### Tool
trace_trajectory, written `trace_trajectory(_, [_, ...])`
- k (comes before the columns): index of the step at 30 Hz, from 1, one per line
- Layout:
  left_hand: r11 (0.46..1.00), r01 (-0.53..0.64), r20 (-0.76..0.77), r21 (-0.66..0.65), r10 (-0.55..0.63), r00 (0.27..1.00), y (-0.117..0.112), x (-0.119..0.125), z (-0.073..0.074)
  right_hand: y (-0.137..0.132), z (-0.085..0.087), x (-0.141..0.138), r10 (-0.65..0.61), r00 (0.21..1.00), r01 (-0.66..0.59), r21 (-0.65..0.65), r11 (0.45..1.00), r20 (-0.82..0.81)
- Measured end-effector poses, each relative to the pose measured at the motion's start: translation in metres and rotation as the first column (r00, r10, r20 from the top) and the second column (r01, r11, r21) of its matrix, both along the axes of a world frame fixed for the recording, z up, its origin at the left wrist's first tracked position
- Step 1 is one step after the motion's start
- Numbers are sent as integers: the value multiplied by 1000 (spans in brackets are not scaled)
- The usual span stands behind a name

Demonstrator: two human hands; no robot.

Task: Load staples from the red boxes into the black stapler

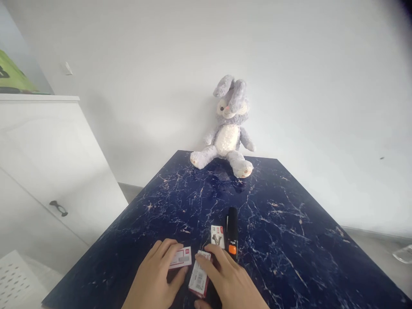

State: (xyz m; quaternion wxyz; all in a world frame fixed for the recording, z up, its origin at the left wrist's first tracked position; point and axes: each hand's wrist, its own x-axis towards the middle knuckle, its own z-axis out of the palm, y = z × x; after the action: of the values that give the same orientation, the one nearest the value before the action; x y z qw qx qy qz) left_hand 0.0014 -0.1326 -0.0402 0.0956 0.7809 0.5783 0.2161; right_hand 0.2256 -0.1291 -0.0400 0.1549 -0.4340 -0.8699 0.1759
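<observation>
My left hand (160, 271) has its thumb and fingers closed around a small white box with red trim (180, 258). Beside it, my right hand (229, 271) grips a second small box (198, 277), white with red sides and a barcode-like print, its fingers over the top and far end. Just beyond the right fingers lies a third small box (217, 235) with a red label and a dark printed picture, partly covered by the hand. Touching or close to its right side is a long black object with an orange part (232, 236), perhaps a stapler.
The dark blue marbled table (277, 214) reaches to the wall. A grey plush rabbit (228, 128) sits at its far edge. To the left stands a white cabinet (48, 150) with a dark handle, and a perforated white container (17, 277) is low at the left.
</observation>
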Motion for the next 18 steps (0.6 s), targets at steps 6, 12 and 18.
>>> trace_trajectory(6, [992, 27, 2, 124, -27, 1000, 1, -10, -5, -3, 12, 2, -66, 936, 56, -39, 998, -346])
trace_trajectory(12, [983, 19, 16, 185, -22, 1000, 0, -14, -8, -4, 15, 7, 44, 876, -24, 48, 999, -480])
trace_trajectory(18, [990, 58, -16, 127, -56, 998, 2, -10, -8, -5, 5, -2, 245, 903, -183, 200, 963, -353])
